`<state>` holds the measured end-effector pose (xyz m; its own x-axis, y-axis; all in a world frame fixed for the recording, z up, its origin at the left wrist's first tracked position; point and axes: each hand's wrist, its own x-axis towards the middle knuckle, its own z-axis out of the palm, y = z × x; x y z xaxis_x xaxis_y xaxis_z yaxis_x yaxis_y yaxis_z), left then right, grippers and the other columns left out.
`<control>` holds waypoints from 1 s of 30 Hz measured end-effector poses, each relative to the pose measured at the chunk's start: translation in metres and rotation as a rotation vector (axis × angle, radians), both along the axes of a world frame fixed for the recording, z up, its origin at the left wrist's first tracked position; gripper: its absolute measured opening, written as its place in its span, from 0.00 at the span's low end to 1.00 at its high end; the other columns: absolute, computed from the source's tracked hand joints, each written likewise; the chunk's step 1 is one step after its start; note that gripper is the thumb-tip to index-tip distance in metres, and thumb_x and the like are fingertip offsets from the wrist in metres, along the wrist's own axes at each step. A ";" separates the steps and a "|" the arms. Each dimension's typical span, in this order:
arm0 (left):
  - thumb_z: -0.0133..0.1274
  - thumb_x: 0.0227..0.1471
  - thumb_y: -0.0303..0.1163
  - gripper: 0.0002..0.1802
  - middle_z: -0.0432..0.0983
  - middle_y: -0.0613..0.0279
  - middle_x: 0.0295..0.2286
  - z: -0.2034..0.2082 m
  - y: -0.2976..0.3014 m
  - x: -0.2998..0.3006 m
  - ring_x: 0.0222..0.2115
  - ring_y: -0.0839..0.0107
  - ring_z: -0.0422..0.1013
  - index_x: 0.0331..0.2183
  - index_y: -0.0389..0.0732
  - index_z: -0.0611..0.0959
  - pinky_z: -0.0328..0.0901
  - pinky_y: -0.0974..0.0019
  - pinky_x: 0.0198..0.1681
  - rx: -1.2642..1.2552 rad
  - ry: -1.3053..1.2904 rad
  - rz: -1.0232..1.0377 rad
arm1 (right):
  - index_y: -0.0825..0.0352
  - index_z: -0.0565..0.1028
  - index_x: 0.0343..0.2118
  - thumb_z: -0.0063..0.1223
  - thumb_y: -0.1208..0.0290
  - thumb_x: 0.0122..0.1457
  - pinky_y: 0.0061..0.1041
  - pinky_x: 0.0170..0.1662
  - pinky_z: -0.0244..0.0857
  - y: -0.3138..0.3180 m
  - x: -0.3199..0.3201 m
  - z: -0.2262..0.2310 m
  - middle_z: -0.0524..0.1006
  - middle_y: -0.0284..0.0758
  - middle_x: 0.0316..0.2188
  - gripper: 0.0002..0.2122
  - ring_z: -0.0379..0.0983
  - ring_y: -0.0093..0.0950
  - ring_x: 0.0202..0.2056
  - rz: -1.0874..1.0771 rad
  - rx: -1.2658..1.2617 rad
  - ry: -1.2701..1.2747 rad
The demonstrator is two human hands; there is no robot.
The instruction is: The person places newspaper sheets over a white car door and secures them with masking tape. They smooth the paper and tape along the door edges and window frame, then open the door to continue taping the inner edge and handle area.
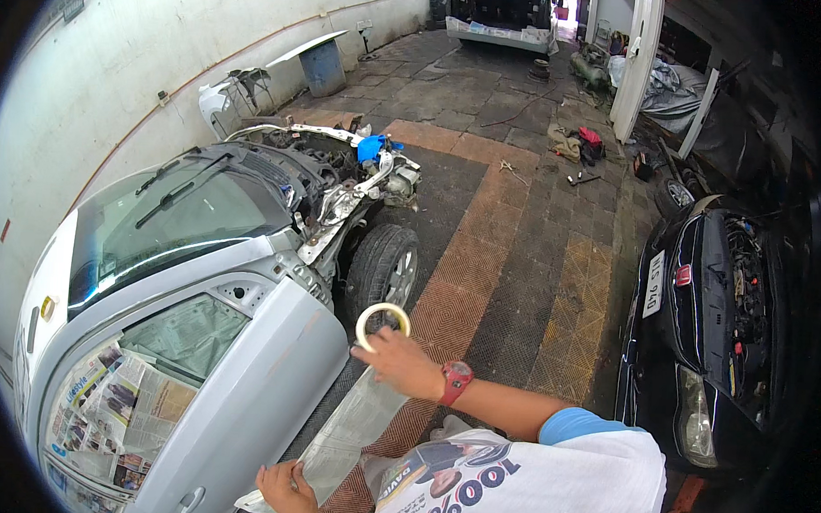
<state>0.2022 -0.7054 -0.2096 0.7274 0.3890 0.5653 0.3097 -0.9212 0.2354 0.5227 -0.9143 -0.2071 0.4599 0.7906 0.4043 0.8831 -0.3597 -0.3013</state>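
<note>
My right hand [400,360], with a red watch at its wrist, is closed around a roll of masking tape [386,308] and the upper end of a long, pale strip of paper [355,422]. The strip slants down to my left hand [288,493], which pinches its lower end. Both hands are beside the grey car door [284,370], the strip hanging apart from it. Newspaper sheets [125,400] cover most of the door's window.
The car's front is stripped, exposing its engine bay and front wheel [383,265]. To the right stands a black car [661,329] with its engine bay uncovered. Cloths and tools [577,145] lie on the tiled floor. A blue drum [323,68] stands by the left wall.
</note>
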 end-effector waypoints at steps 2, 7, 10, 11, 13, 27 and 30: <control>0.66 0.60 0.28 0.03 0.82 0.50 0.27 0.007 0.002 0.003 0.33 0.44 0.77 0.35 0.40 0.90 0.71 0.42 0.53 -0.009 0.092 -0.010 | 0.64 0.84 0.47 0.74 0.70 0.53 0.41 0.54 0.73 0.018 -0.009 -0.021 0.78 0.36 0.45 0.18 0.72 0.39 0.53 0.064 0.050 0.013; 0.67 0.60 0.29 0.04 0.84 0.50 0.31 0.021 0.021 0.008 0.36 0.46 0.78 0.38 0.41 0.91 0.71 0.42 0.55 -0.044 0.179 -0.010 | 0.63 0.83 0.39 0.64 0.73 0.57 0.42 0.51 0.70 0.061 -0.010 -0.049 0.79 0.35 0.39 0.08 0.73 0.40 0.51 0.116 0.000 0.115; 0.67 0.60 0.29 0.12 0.85 0.48 0.37 0.015 0.051 -0.001 0.41 0.46 0.79 0.46 0.40 0.90 0.69 0.42 0.60 -0.079 0.219 0.021 | 0.62 0.82 0.37 0.60 0.74 0.58 0.43 0.49 0.70 0.098 -0.009 -0.058 0.80 0.37 0.36 0.05 0.75 0.41 0.48 0.114 -0.007 0.117; 0.67 0.60 0.29 0.18 0.86 0.46 0.42 0.004 0.071 -0.007 0.45 0.45 0.80 0.52 0.39 0.89 0.68 0.42 0.62 -0.117 0.271 0.050 | 0.61 0.82 0.36 0.59 0.74 0.58 0.44 0.48 0.70 0.114 -0.008 -0.059 0.80 0.37 0.35 0.05 0.75 0.42 0.47 0.123 0.000 0.109; 0.68 0.60 0.30 0.23 0.87 0.45 0.47 -0.012 0.103 -0.024 0.51 0.42 0.79 0.57 0.40 0.88 0.64 0.40 0.67 -0.206 0.280 0.115 | 0.61 0.83 0.38 0.57 0.74 0.60 0.50 0.49 0.72 0.148 -0.005 -0.059 0.79 0.42 0.34 0.06 0.78 0.45 0.44 0.141 -0.015 0.102; 0.69 0.61 0.31 0.11 0.88 0.59 0.41 0.159 0.373 -0.050 0.49 0.53 0.80 0.46 0.45 0.91 0.64 0.47 0.69 0.334 -0.034 0.482 | 0.60 0.83 0.42 0.66 0.77 0.58 0.44 0.44 0.75 0.409 -0.010 0.133 0.82 0.38 0.35 0.10 0.81 0.44 0.41 0.220 0.436 -0.100; 0.70 0.63 0.36 0.14 0.88 0.65 0.48 0.193 0.390 -0.048 0.56 0.58 0.78 0.49 0.48 0.90 0.56 0.42 0.75 0.500 -0.235 0.645 | 0.59 0.84 0.42 0.66 0.77 0.56 0.43 0.42 0.74 0.442 -0.015 0.151 0.81 0.37 0.32 0.11 0.80 0.43 0.39 0.247 0.567 -0.138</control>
